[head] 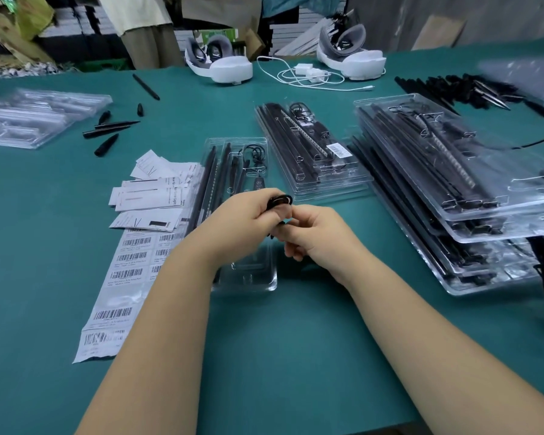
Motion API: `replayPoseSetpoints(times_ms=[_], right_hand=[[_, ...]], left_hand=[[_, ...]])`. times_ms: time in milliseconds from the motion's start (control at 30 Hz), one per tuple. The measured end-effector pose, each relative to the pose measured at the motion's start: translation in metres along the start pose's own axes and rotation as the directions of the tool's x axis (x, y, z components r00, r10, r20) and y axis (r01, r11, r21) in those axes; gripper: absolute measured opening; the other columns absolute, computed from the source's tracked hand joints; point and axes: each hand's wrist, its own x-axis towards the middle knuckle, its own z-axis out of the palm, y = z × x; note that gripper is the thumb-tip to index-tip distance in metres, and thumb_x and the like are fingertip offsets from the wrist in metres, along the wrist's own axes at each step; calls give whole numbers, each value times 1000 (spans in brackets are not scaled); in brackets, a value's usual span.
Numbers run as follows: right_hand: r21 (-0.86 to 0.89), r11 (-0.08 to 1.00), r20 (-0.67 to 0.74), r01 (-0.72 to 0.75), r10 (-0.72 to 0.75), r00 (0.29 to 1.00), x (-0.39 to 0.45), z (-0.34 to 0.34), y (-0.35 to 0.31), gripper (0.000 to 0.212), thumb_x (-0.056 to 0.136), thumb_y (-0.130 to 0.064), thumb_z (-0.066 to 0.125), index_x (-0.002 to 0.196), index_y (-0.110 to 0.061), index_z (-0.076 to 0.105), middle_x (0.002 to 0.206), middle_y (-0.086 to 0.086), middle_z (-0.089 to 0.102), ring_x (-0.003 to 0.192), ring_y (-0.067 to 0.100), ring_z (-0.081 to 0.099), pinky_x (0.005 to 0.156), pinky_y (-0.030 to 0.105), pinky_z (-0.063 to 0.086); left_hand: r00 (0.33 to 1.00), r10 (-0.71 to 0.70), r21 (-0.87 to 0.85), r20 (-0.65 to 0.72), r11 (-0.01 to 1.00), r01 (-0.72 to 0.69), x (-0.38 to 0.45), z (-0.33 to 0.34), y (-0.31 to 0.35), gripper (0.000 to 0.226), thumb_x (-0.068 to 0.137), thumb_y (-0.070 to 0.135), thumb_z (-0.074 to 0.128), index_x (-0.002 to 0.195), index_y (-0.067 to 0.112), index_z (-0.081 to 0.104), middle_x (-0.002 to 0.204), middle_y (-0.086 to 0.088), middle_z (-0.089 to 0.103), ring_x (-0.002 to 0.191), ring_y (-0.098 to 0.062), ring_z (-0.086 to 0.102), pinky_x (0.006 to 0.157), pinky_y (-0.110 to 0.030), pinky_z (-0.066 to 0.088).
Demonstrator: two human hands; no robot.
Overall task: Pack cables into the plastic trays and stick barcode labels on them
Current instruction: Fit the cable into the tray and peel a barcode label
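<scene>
Green table (280,340): trays (453,189), labels (120,277).

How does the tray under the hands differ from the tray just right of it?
The near tray shows no barcode label; the right tray has a white one stuck on top. The near tray lies single on the table; the right tray tops a short stack. The hands, left hand and right hand, hold a coiled black cable over the near tray; nothing touches the right tray. Both are clear plastic and hold black rods.
</scene>
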Motion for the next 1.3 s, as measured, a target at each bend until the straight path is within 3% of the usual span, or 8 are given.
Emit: replayPoseSetpoints(times_ms=[133,300,400,533,633,733,1067,1300], right_hand=[[-18,1000,-6,-26,26,1000,3,-2,2,29,88,-2,59,68,-24,61,67,15,49,46,13,40,42,20,32],[58,997,-29,-53,54,998,5,2,2,29,90,5,49,72,-17,56,57,-4,48,46,7,38,42,17,31],[197,976,-78,-89,106,991,8,-2,2,26,93,3,48,82,-17,59,62,-1,47,46,8,38,41,17,30],[371,918,-133,-141,203,970,10,-7,3,16,93,-5,55,84,-18,60,63,1,46,42,4,42,39,14,33],[363,919,-145,-152,217,965,11,-7,4,15,93,-7,57,84,-19,61,61,-1,48,43,4,44,41,14,36],[385,909,-161,-158,235,959,11,-6,4,16,92,-7,57,83,-18,61,59,-2,49,42,3,44,41,13,37],[323,938,-141,-123,176,974,11,-5,5,17,91,-6,58,84,-21,63,61,-3,52,47,5,47,45,16,40],[-79,997,-45,17,-20,999,4,12,6,20,89,-1,61,96,-20,64,72,-6,60,61,9,56,56,17,45]], left_hand=[[1000,-6,-59,11,998,7,1,4,3,18,99,27,48,83,33,55,64,31,56,59,10,49,54,-9,34],[997,-47,-83,-54,996,42,3,11,5,10,92,37,57,97,28,57,78,14,58,69,1,50,58,-11,37],[986,-139,-193,-94,974,119,-1,10,7,66,81,57,63,133,29,34,73,8,44,55,2,44,50,-12,34],[913,-403,231,70,896,378,-14,-7,2,71,52,83,61,91,27,43,79,10,50,63,0,49,52,-26,34],[847,-508,539,154,762,358,-17,-2,5,74,42,88,60,80,26,43,85,7,50,70,-6,50,55,-29,36],[851,-493,577,180,754,314,-15,3,9,65,48,78,68,77,24,45,85,4,46,69,-9,50,53,-28,34],[859,-424,314,286,889,334,-9,-21,0,45,46,61,58,62,19,51,52,8,47,50,-14,45,55,-25,37],[883,-295,-242,366,885,396,-20,-43,-15,29,45,36,64,56,16,44,61,-3,27,56,-16,26,56,-27,29]])
